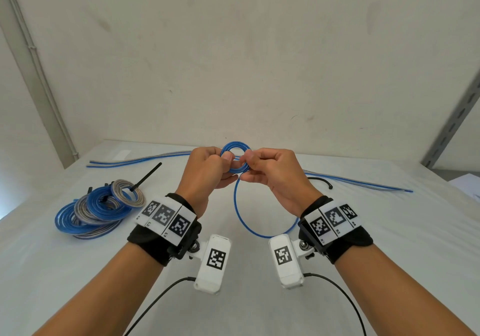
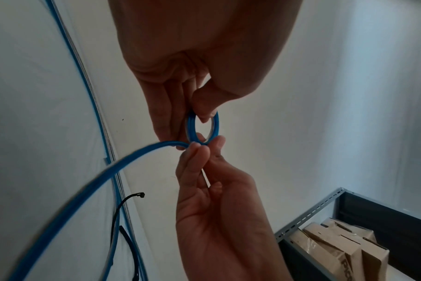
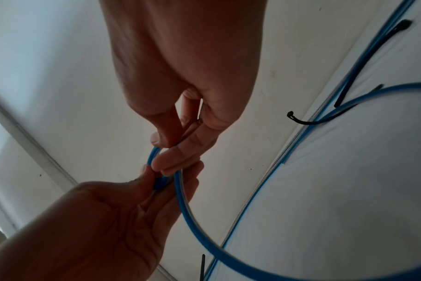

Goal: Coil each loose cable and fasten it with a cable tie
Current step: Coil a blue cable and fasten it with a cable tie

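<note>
Above the white table [image 1: 259, 296], between the two raised hands, a blue cable [image 1: 235, 161] is being wound into a small coil — the coiling step is judged to be in hand, with fastening not yet begun for this cable. The coil is pinched on one side by the thumb and fingers of the left hand [image 1: 207, 172] and on the other by those of the right hand [image 1: 272, 174], so both hands are closed on the cable. From the coil a wide loose loop [image 1: 262, 221] is left hanging toward the wrists, and this slack is judged to need gathering into further turns before anything is tied. A free black cable tie [image 1: 320, 180] is seen lying on the table just beyond the right hand, near several loose cables [image 1: 363, 185] stretched along the far edge — it would have to be fetched while the turns are kept pinched by one hand. Well to the left, a pile of finished coils [image 1: 96, 211] is seen, blue and silver-grey, with ties around at least some of them. The held cable is thin, glossy and blue, with a pale stripe.
</note>
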